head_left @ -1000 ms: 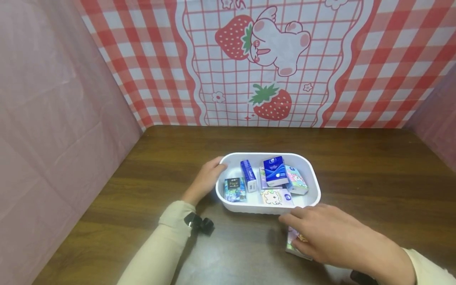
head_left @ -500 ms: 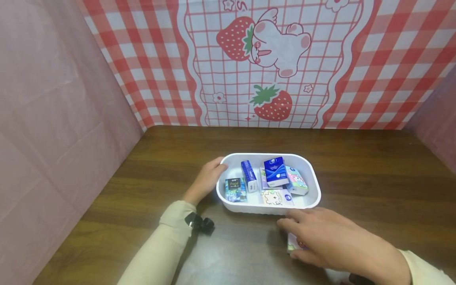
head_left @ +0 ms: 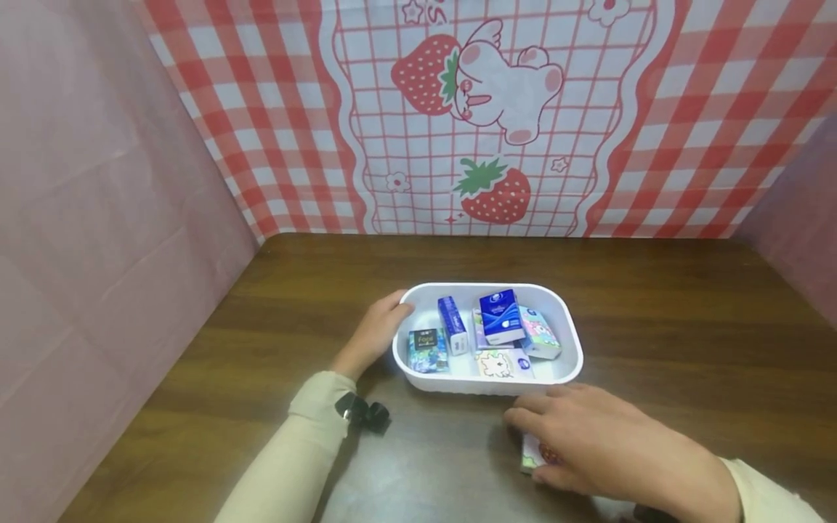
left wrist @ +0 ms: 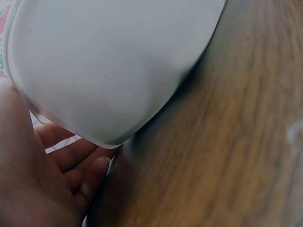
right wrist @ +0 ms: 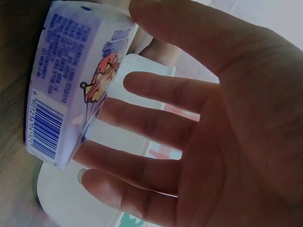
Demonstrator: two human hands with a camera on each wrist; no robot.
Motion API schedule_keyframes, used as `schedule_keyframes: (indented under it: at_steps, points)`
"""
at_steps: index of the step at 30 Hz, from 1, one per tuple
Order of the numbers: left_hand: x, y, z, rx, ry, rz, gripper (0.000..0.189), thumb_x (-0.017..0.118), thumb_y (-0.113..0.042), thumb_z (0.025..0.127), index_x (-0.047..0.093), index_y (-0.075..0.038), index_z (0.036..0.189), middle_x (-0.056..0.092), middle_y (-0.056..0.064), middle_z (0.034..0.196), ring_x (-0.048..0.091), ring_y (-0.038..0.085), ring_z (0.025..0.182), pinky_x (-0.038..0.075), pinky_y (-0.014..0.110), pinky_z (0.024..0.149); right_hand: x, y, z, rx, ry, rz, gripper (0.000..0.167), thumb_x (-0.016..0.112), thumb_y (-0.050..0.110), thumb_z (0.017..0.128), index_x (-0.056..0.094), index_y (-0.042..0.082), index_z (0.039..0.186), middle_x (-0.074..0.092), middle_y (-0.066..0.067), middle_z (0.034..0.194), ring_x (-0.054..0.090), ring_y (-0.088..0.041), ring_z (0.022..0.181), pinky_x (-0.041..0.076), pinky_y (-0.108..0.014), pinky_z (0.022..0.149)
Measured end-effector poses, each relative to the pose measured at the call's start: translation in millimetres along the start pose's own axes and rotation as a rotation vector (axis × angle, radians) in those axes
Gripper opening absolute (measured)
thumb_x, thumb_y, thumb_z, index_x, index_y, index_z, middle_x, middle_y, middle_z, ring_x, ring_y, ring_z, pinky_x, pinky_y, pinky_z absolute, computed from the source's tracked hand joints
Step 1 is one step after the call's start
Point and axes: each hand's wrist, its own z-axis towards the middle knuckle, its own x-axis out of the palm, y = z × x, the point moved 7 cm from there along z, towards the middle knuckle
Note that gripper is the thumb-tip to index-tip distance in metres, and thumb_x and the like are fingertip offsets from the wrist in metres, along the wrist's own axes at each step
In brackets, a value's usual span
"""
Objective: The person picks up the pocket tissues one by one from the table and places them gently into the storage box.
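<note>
My left hand (head_left: 374, 328) holds the left end of a white plastic basin (head_left: 471, 385), its thumb over the rim. In the left wrist view its curled fingers (left wrist: 78, 163) lie by the basin's outer wall. Several tissue packs are inside the basin, among them a dark blue pack (head_left: 502, 316) on top and a blue-green pack (head_left: 428, 352) at the left. Just in front of the basin my right hand (head_left: 604, 436) spreads over a purple tissue pack (right wrist: 66, 85) on the table, mostly hidden from the head view. Its fingers are extended, with the thumb at the pack's edge.
Brown wooden table (head_left: 307, 283) surrounds the basin. A red-and-white checked cloth (head_left: 288, 145) with strawberries hangs at the back, and a pale pink cloth (head_left: 111, 218) on the left side. A small black device (head_left: 362, 412) sits on the left wrist.
My right hand has shifted slightly over the purple tissue pack, covering more of it. The left hand and basin stay put; the view moves slightly.
</note>
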Motion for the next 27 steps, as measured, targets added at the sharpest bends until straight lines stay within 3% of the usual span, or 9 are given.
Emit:
schedule_keyframes:
  at_steps: [8, 17, 27]
  points:
    - [-2.3, 2.0, -3.0, 0.007, -0.013, 0.009, 0.035, 0.05, -0.024, 0.103, 0.064, -0.007, 0.131, 0.068, 0.009, 0.115, 0.062, 0.025, 0.107, 0.047, 0.048, 0.101, 4.6, 1.2, 2.3, -0.004, 0.034, 0.024, 0.054, 0.08, 0.046, 0.081, 0.067, 0.023, 0.127, 0.065, 0.009, 0.117, 0.059, -0.009, 0.09, 0.056, -0.044, 0.084]
    - [3.1, 0.1, 4.3, 0.011, 0.002, 0.019, 0.035, 0.052, -0.027, 0.102, 0.065, -0.01, 0.13, 0.069, 0.007, 0.113, 0.063, 0.023, 0.105, 0.047, 0.046, 0.1, 4.4, 0.4, -2.4, -0.017, -0.031, -0.003, 0.052, 0.081, 0.043, 0.08, 0.067, 0.02, 0.124, 0.067, 0.01, 0.112, 0.06, -0.01, 0.091, 0.055, -0.045, 0.083]
    - [0.8, 1.1, -1.0, -0.012, -0.023, 0.015, 0.036, 0.052, -0.027, 0.102, 0.065, -0.01, 0.131, 0.069, 0.008, 0.113, 0.063, 0.024, 0.105, 0.047, 0.047, 0.1, 3.1, -5.0, -3.9, 0.01, 0.047, 0.063, 0.051, 0.079, 0.049, 0.082, 0.067, 0.025, 0.126, 0.067, 0.013, 0.11, 0.057, -0.008, 0.087, 0.055, -0.046, 0.086]
